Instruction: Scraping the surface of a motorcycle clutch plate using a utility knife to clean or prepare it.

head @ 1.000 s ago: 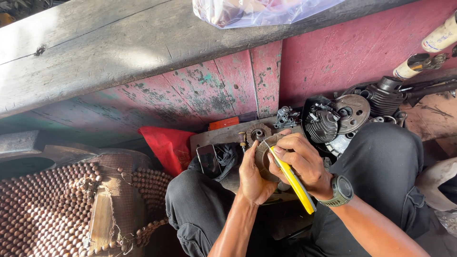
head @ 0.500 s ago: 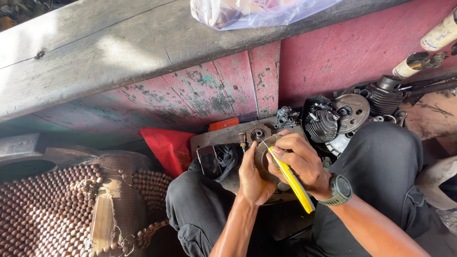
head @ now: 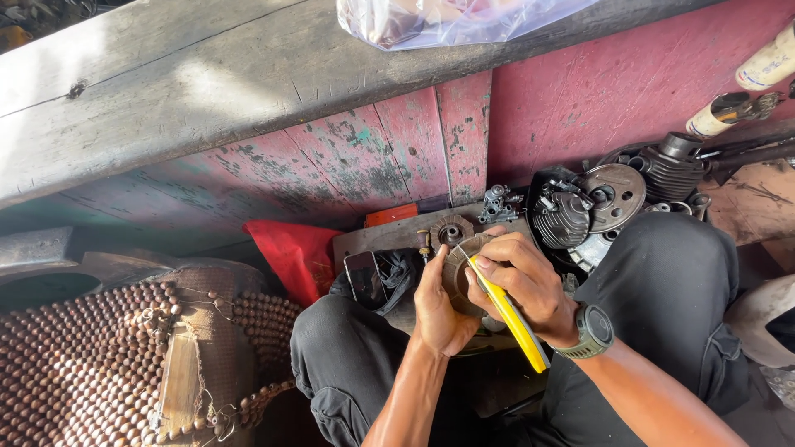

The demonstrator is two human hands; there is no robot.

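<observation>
Round metal part (head: 457, 273) sits over the lap, left hand (head: 437, 302) fingers clamped round its edge, right hand (head: 526, 285) fingers pinching a yellow-handled tool (head: 509, 314) against it. Looks like scraping mid-step; steady pressure needed. Engine bits (head: 592, 207) lie beyond, by the red wall.

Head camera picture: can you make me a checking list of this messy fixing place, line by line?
Surface: worn wooden board across the lap, by a chipped red wall.
Job's things: round metal part; yellow-handled tool resting on it.
Clutter: finned cylinder, round plate, red cloth, phone, plastic bag.
Grippers: left hand holds the part; right hand grips the tool.
Cables: nothing seen.
Surroundings: beaded seat cover, grey wooden bench top.
</observation>
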